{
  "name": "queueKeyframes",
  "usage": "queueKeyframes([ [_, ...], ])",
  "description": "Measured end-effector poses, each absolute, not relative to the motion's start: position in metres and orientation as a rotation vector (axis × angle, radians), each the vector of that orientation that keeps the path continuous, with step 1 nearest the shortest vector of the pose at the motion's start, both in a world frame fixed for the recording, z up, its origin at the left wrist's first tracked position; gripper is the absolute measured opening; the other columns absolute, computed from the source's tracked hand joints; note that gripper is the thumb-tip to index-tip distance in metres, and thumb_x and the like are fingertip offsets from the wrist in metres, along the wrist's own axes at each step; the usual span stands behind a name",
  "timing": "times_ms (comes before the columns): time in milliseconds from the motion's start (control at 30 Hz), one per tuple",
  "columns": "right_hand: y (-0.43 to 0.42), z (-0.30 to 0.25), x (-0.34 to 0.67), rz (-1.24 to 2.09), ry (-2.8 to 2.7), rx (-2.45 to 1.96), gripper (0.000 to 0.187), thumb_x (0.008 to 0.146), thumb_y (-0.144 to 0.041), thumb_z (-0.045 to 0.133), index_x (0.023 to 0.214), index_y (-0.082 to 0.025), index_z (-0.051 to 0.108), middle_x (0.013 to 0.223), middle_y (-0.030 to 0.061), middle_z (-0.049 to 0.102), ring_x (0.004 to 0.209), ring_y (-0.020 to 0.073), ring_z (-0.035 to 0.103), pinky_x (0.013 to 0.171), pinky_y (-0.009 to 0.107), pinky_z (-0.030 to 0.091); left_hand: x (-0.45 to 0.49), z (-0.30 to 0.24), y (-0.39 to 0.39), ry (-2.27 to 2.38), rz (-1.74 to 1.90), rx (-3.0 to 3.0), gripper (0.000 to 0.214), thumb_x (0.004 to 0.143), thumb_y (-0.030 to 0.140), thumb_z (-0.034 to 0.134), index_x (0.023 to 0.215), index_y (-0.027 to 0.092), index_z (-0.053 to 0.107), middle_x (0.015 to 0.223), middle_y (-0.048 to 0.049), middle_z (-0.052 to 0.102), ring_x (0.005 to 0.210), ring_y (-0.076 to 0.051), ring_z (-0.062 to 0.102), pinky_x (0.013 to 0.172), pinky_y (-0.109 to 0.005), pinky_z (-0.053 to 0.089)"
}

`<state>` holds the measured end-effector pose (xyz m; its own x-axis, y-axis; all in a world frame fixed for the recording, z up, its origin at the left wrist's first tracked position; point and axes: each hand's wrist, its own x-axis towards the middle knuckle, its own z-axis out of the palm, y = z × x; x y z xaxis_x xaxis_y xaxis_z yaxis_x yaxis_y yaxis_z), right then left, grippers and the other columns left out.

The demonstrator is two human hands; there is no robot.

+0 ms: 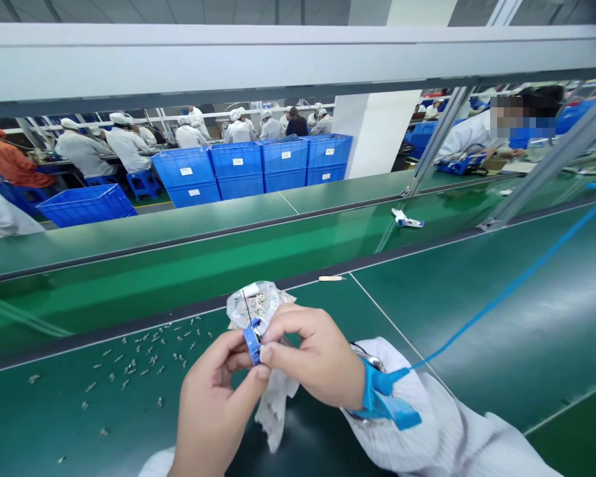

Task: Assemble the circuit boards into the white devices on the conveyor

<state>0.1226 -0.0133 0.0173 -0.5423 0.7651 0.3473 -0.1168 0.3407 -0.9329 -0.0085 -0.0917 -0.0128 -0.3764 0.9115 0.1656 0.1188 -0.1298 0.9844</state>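
Held piece: a blue plastic piece [252, 340], tilted, pinched between both hands; a thin dark wire [247, 308] rises from it.
Left hand [212, 405]: fingers curled together, clamped on the blue piece from below.
Right hand [312, 356]: thumb and fingers closed together on the blue piece and the bag's edge, fingertips nearly meeting the left hand's.
Bag: a clear plastic bag [255, 305] of small parts, bunched just behind the hands; a crumpled white sheet [274, 414] hangs below them, material hard to tell.
Right wrist: a blue wrist strap [381, 397] over a white sleeve [457, 440], its blue cord [506, 293] running up to the right.
Bench: a green-topped bench [427, 344], with small metal parts [149, 354] scattered left of the hands.
Farther along: a wooden stick [330, 278] on the bench's far edge; a white-and-blue tool [407, 218] on the next green bench.
Beyond: blue crates [251, 169] stacked on the floor; co-workers in white [129, 149] sit at other benches.
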Motion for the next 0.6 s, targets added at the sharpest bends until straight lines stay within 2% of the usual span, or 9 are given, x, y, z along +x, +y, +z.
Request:
queueKeyframes([
  [167, -0.001, 0.015, 0.121, 1.400, -1.802, -0.445, 0.026, 0.073, -0.031, 0.068, 0.053, -0.016, 0.061, 0.056, -0.0006, 0.057, 0.058, 0.0105, 0.052, 0.060, 0.024, 0.042, -0.008, -0.014, -0.088, 1.277, 1.597, 1.152, 0.024, 0.074, 0.027, 0.074, 0.097, 0.028, 0.069, 0.085, -0.0008, 0.073, 0.074, -0.016, 0.070, 0.067, -0.020, 0.056],
  [267, 0.008, 0.011, 0.120, 1.443, -1.747, -0.444, 0.022, 0.074, -0.029, 0.066, 0.056, -0.016, 0.062, 0.058, 0.0000, 0.058, 0.059, 0.0112, 0.054, 0.061, 0.025, 0.043, -0.010, -0.017, -0.087, 1.201, 1.621, 1.089, 0.021, 0.079, 0.030, 0.069, 0.100, 0.029, 0.068, 0.085, 0.0002, 0.073, 0.075, -0.014, 0.070, 0.068, -0.020, 0.056],
  [367, 0.017, 0.008, 0.120, 1.342, -1.776, -0.572, 0.014, 0.076, -0.026, 0.061, 0.069, -0.016, 0.068, 0.072, 0.0031, 0.066, 0.072, 0.0146, 0.060, 0.071, 0.028, 0.046, -0.013, -0.018, -0.088, 1.173, 1.652, 1.065, 0.021, 0.079, 0.031, 0.069, 0.100, 0.028, 0.069, 0.085, -0.0003, 0.073, 0.073, -0.012, 0.069, 0.068, -0.018, 0.055],
  [467, 0.021, 0.009, 0.120, 1.239, -1.935, -0.672, 0.017, 0.079, -0.021, 0.056, 0.086, -0.017, 0.071, 0.091, 0.0059, 0.071, 0.089, 0.0184, 0.063, 0.083, 0.032, 0.046, -0.013, -0.015, -0.090, 1.211, 1.673, 1.065, 0.024, 0.077, 0.032, 0.071, 0.100, 0.026, 0.070, 0.087, -0.0027, 0.073, 0.074, -0.015, 0.069, 0.069, -0.021, 0.056],
  [600, 0.017, 0.010, 0.123, 1.216, -2.156, -0.521, 0.012, 0.078, -0.019, 0.059, 0.075, -0.017, 0.070, 0.095, 0.0062, 0.071, 0.096, 0.0185, 0.063, 0.089, 0.033, 0.046, -0.010, -0.007, -0.094, 1.387, 1.664, 1.071, 0.027, 0.074, 0.035, 0.072, 0.099, 0.025, 0.070, 0.088, -0.0045, 0.073, 0.078, -0.019, 0.070, 0.070, -0.025, 0.057],
])
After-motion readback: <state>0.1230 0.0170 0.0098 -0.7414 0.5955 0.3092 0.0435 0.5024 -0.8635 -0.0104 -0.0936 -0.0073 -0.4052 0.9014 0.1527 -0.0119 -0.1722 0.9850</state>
